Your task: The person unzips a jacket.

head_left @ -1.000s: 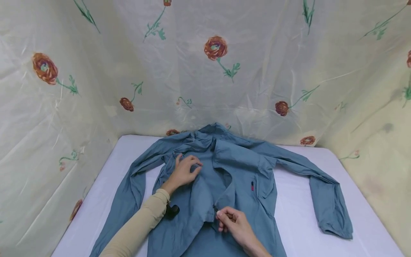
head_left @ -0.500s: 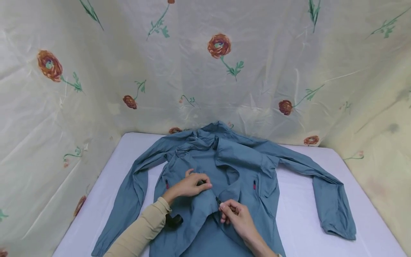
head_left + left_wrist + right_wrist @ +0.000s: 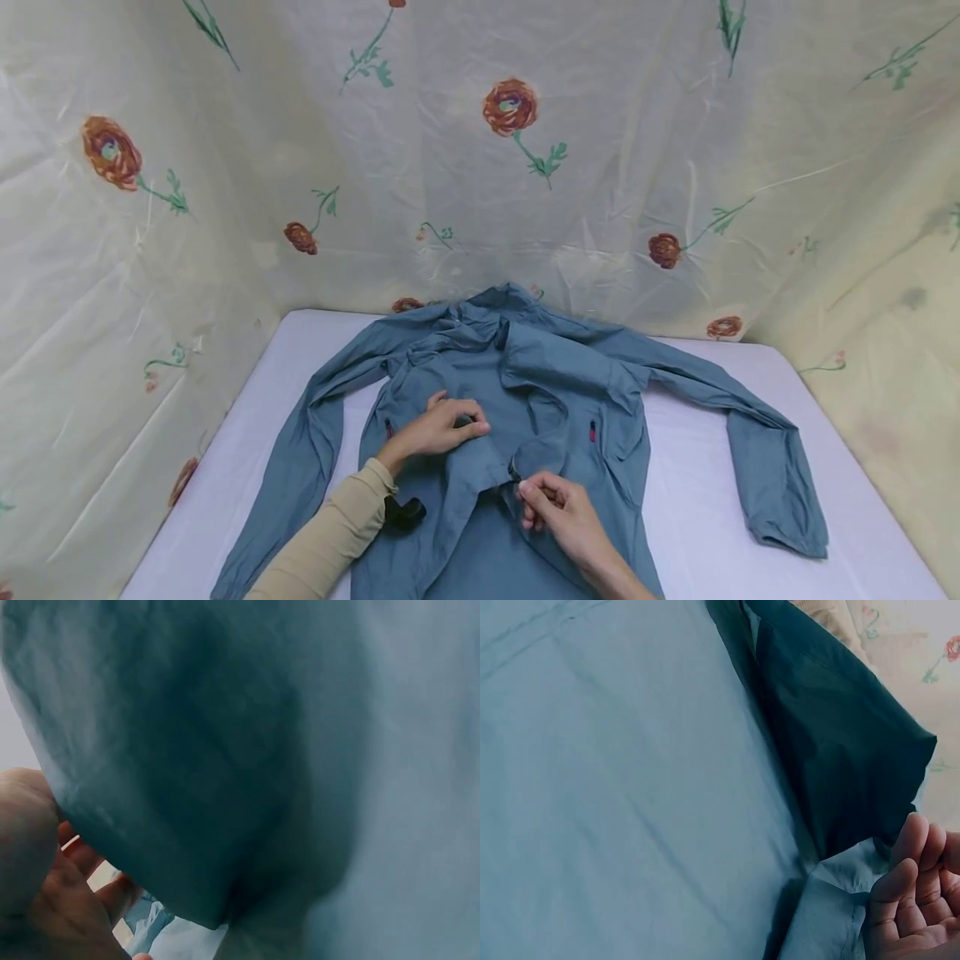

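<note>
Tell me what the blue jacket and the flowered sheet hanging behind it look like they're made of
The blue jacket looks like thin woven cloth, maybe cotton or a blend: matte, softly creased, limp where both hands pinch it. The flowered sheet looks like thin plastic or coated fabric: it has a faint sheen and sharp crinkles. Neither can be told for sure.

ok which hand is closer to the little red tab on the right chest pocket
Right. The right hand pinches at the zipper just below and beside the red tab; the left hand grips the jacket flap further off, across the opening.
</note>
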`<move>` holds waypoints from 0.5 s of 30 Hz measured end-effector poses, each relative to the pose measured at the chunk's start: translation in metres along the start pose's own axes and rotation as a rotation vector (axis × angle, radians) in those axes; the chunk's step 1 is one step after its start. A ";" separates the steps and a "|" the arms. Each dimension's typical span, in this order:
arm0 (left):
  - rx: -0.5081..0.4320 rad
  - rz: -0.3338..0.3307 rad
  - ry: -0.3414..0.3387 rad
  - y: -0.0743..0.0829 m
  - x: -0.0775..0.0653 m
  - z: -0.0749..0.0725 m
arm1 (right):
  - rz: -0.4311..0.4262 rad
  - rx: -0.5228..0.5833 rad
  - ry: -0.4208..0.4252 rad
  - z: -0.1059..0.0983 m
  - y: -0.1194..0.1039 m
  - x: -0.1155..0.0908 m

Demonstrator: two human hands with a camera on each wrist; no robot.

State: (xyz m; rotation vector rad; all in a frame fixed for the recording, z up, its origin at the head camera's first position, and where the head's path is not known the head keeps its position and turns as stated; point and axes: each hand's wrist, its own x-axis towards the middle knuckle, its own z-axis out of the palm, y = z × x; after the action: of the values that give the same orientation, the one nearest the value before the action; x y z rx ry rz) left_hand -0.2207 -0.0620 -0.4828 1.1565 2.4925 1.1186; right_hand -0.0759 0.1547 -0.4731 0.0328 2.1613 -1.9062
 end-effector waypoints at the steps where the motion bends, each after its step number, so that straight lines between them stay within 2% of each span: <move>1: 0.004 -0.005 0.017 -0.001 0.000 0.000 | -0.005 0.001 -0.010 0.000 0.000 -0.001; 4: -0.013 -0.026 0.086 -0.009 -0.002 -0.006 | -0.015 -0.009 -0.057 -0.002 0.000 -0.006; 7: -0.137 -0.019 0.085 -0.025 -0.012 -0.024 | -0.007 -0.042 -0.147 -0.005 0.001 -0.011; 9: -0.267 0.039 0.003 -0.032 -0.021 -0.036 | -0.017 -0.062 -0.221 -0.010 0.003 -0.014; 11: -0.389 0.102 -0.132 -0.031 -0.030 -0.043 | -0.036 -0.078 -0.312 -0.018 0.006 -0.016; 13: -0.448 0.168 -0.270 -0.023 -0.036 -0.041 | -0.075 -0.080 -0.450 -0.026 0.010 -0.016; 15: -0.431 0.219 -0.387 -0.010 -0.039 -0.033 | -0.110 -0.083 -0.624 -0.034 0.014 -0.015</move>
State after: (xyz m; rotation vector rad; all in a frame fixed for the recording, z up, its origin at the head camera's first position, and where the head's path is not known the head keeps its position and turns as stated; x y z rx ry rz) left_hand -0.2140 -0.1123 -0.4723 1.3720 1.7633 1.2591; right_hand -0.0646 0.1924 -0.4795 -0.6212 1.8269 -1.5878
